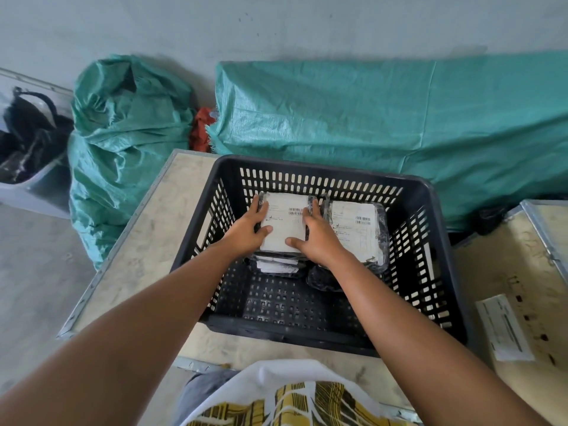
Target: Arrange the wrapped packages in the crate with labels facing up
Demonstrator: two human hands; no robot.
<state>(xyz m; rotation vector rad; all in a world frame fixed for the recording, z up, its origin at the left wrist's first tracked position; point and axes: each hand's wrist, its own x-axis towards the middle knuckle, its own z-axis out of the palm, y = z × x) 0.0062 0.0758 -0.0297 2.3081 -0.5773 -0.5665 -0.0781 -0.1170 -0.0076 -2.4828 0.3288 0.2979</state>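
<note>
A black slotted plastic crate [430, 204] stands on a wooden box top. Inside, at the far left, a wrapped package [284, 224] with a white label facing up lies on top of a stack of others. My left hand [247, 230] grips its left edge and my right hand [316, 233] grips its right edge, thumbs resting on the label. Beside it to the right lies a second stack, its top package [358, 229] also label-up. A dark wrapped package [322, 279] shows below my right wrist.
The crate's near half shows bare floor [276, 305]. Green woven sacks [123, 142] and a long green bundle [368, 118] lie behind. A grey tub [30, 192] of dark items sits far left. Another wooden box [528, 272] carrying a paper label [504, 327] is at right.
</note>
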